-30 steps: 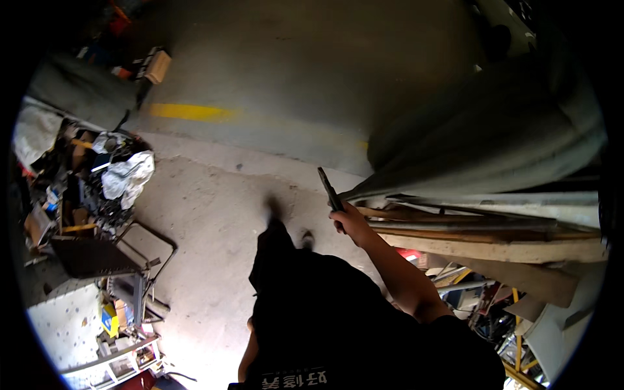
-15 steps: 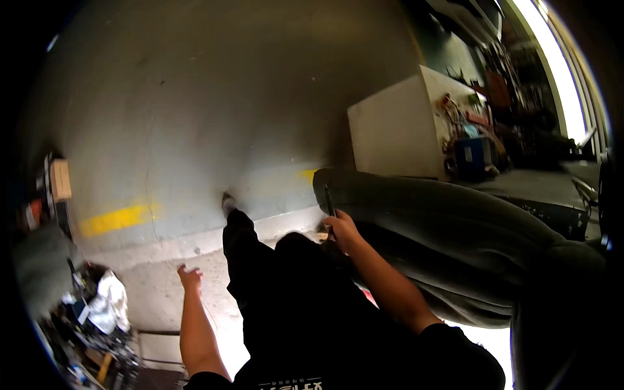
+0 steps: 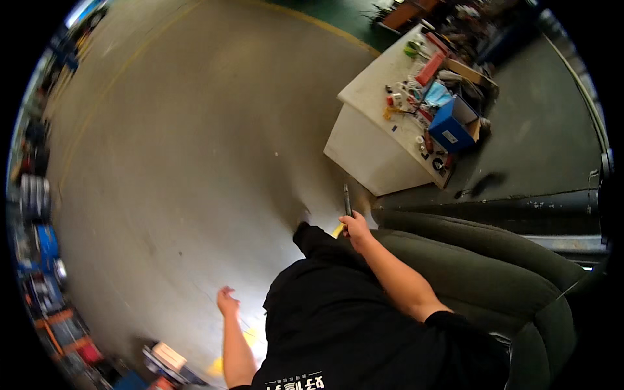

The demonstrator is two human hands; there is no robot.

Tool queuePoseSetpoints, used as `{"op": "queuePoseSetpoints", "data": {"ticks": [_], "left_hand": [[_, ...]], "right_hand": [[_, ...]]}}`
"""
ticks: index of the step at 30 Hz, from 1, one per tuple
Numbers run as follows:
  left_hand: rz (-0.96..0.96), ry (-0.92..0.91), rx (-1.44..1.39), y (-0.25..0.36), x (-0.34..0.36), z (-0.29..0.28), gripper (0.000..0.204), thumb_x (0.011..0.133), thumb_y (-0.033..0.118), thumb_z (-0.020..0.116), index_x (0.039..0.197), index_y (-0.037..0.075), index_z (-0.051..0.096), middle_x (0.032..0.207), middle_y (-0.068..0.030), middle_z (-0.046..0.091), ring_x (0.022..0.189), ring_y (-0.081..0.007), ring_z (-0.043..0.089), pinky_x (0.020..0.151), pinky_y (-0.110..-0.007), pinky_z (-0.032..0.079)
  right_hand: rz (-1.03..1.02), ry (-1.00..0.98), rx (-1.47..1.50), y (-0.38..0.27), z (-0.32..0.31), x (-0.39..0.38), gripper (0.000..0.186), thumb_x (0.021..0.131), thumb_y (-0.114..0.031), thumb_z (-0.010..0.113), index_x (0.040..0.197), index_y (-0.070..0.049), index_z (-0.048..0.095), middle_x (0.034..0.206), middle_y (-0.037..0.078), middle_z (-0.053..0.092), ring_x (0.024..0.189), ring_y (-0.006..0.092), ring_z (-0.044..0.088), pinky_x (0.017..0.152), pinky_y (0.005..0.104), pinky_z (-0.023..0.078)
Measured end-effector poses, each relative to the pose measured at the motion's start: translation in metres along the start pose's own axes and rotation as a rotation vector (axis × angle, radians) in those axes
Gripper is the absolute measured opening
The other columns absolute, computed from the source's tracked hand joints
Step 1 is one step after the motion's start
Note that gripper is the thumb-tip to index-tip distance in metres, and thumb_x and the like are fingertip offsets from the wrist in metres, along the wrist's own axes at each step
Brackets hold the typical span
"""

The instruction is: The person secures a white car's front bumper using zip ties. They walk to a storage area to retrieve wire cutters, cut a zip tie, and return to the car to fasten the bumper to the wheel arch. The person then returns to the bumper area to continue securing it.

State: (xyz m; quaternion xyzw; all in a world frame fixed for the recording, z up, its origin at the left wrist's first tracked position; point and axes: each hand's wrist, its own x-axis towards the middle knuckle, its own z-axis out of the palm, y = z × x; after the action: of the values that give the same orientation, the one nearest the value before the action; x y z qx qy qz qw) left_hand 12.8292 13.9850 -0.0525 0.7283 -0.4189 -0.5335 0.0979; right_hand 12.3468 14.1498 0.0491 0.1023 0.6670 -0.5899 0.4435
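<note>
My right hand (image 3: 355, 229), at the centre right, is wrapped round a long, dark, narrow tool (image 3: 348, 200) pointing away from me. Beside it, a thick dark-green padded curtain (image 3: 448, 266) fills the lower right. My left hand (image 3: 227, 300) hangs low over the pale concrete floor (image 3: 182, 162), fingers apart and slightly bent, with nothing held. My dark-clothed body and one stepping foot show between the arms.
Ahead right stands a white cabinet (image 3: 367, 156), its top cluttered with a blue box (image 3: 450, 127), red items and small parts. Several tool cases and boxes (image 3: 45, 247) line the left rim. More dark clutter (image 3: 468, 26) lies at the top right. A yellow line curves across the far floor.
I have walked forward past the curtain and turned, bringing the cabinet top into view. The junk piles have left view. My left hand, hidden a second ago, shows; the tool stays in my right.
</note>
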Motion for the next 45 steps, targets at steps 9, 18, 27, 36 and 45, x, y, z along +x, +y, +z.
{"op": "queuePoseSetpoints", "data": {"ticks": [9, 18, 27, 36, 45], "left_hand": [[0.172, 0.005, -0.017, 0.164, 0.103, 0.058, 0.024, 0.097, 0.0, 0.042, 0.12, 0.005, 0.037, 0.113, -0.019, 0.067, 0.064, -0.017, 0.061, 0.049, -0.029, 0.051], [0.75, -0.347, 0.035, 0.569, 0.201, 0.153, 0.037, 0.099, 0.006, 0.04, 0.134, 0.002, 0.049, 0.117, -0.0104, 0.07, 0.073, -0.0133, 0.063, 0.07, -0.029, 0.053], [1.315, -0.488, 0.531, 0.902, 0.265, 0.166, 0.043, 0.089, 0.002, 0.051, 0.13, 0.011, 0.056, 0.111, -0.0032, 0.073, 0.073, -0.0227, 0.063, 0.07, -0.036, 0.051], [1.389, -0.692, 0.616, 1.107, 0.409, 0.17, 0.046, 0.082, 0.0, 0.054, 0.126, 0.009, 0.06, 0.105, -0.0101, 0.072, 0.078, -0.0297, 0.065, 0.074, -0.041, 0.051], [1.366, -0.301, 0.566, 1.326, 0.613, 0.109, 0.013, 0.086, 0.013, 0.065, 0.096, 0.008, 0.072, 0.087, -0.0106, 0.072, 0.081, -0.0301, 0.07, 0.069, -0.04, 0.055]], "right_hand": [[-0.359, -0.14, 0.139, -0.128, 0.094, 0.116, 0.049, 0.079, -0.004, 0.069, 0.124, -0.007, 0.05, 0.098, 0.003, 0.055, 0.089, 0.0138, 0.055, 0.079, 0.0293, 0.047], [-0.312, -0.376, -0.11, -0.309, 0.293, 0.23, 0.016, 0.092, -0.019, 0.068, 0.1, -0.006, 0.062, 0.088, 0.001, 0.06, 0.08, 0.0133, 0.057, 0.076, 0.0292, 0.047], [-0.508, -0.263, -0.041, -0.513, 0.531, 0.309, 0.017, 0.094, -0.014, 0.068, 0.106, -0.003, 0.066, 0.094, 0.003, 0.067, 0.081, 0.0108, 0.058, 0.075, 0.0263, 0.047], [-0.477, -0.323, 0.161, -0.651, 0.706, 0.454, 0.008, 0.094, -0.012, 0.066, 0.1, -0.008, 0.062, 0.094, 0.005, 0.065, 0.083, 0.0128, 0.06, 0.065, 0.0229, 0.043], [-0.377, -0.495, 0.397, -0.782, 0.969, 0.643, 0.012, 0.096, -0.008, 0.061, 0.106, -0.006, 0.054, 0.094, 0.004, 0.059, 0.082, 0.0165, 0.059, 0.071, 0.0272, 0.046]]}}
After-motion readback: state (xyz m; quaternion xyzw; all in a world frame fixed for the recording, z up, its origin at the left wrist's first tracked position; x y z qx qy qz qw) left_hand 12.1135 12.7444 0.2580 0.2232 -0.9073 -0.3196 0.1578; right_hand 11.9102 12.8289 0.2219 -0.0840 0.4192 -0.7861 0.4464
